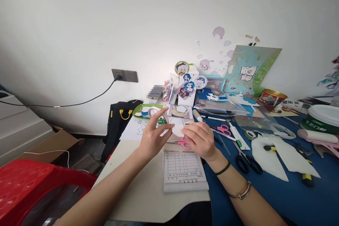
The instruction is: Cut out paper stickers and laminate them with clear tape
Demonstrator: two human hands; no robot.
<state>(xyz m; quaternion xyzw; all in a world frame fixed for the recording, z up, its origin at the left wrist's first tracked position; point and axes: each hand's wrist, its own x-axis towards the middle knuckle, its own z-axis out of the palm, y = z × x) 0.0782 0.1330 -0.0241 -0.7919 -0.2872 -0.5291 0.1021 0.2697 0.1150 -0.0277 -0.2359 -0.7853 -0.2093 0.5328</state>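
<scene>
Above the table, a round white paper piece [178,130] is held between my two hands. My left hand [151,137] pinches its left edge with the thumb and a finger, while the index finger stretches up and away. My right hand [201,140] grips the right edge, fingers curled together. A clear ring, seemingly a tape roll [153,110], shows behind my left index finger. Just below the paper lie pink-handled scissors [184,144], partly covered by my right hand. Nearer me is a printed form pad [184,171]. A sheet with a round cutout picture [180,110] lies beyond.
To the right, a blue surface [225,197] holds black scissors [246,160], a glue tube [239,137], white sheets [267,153] and a green tub [321,122]. A white box with stickers [194,74] stands against the wall. At left are a black bag [116,120] and red stool [39,180].
</scene>
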